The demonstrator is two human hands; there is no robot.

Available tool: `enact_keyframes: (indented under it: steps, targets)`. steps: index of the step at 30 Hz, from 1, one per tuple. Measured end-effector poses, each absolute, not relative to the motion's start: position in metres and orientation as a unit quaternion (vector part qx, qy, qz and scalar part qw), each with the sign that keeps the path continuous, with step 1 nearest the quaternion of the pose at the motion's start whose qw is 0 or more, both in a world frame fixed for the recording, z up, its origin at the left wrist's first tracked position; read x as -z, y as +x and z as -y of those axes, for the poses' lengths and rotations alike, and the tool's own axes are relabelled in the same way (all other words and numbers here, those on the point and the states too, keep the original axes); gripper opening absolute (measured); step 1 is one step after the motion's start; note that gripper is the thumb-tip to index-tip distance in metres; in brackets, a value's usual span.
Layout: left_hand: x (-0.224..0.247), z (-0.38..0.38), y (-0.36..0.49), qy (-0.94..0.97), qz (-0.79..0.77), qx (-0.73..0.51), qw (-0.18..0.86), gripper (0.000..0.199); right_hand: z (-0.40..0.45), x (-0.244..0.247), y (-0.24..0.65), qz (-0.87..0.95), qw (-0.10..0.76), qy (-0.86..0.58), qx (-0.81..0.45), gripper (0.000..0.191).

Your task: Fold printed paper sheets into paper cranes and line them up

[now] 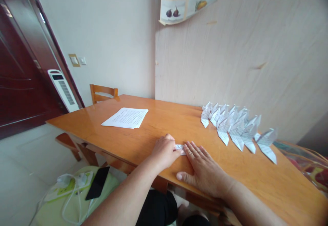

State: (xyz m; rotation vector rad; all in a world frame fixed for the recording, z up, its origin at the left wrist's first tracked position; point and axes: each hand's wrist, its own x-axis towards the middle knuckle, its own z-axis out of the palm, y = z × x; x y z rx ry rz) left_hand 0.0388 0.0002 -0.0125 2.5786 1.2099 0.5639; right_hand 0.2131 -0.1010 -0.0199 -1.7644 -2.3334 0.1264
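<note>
A small folded piece of printed paper (180, 147) lies on the wooden table near its front edge, mostly covered by my hands. My left hand (165, 152) is closed on the paper's left end, its fingers curled. My right hand (202, 168) lies flat, fingers stretched out, with the fingertips pressing on the paper's right end and the thumb spread towards the table edge. Several folded paper figures (235, 127) made of printed sheets stand in rows at the right back of the table.
A stack of printed sheets (125, 117) lies on the left of the table (164, 120). Behind is a wooden chair (104, 93). At lower left, a stool (48, 215) carries a power strip (60, 188), white cables and a black phone (98, 183). A wall stands behind the table.
</note>
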Motion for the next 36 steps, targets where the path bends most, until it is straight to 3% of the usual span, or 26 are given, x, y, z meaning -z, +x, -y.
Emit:
enact_keyframes:
  steps: [10,24,36]
  targets:
    - [0.012,-0.004,0.028,0.888,-0.393,-0.192,0.14,0.02,0.102,0.017,0.211,0.792,0.103,-0.599,-0.051,0.104]
    - [0.001,-0.007,0.012,0.887,-0.349,-0.173,0.25,0.005,0.101,0.017,0.212,0.785,0.098,-0.608,-0.064,0.106]
    - [-0.005,-0.01,0.006,0.865,-0.356,-0.17,0.312,0.013,0.103,0.017,0.212,0.783,0.105,-0.61,-0.058,0.106]
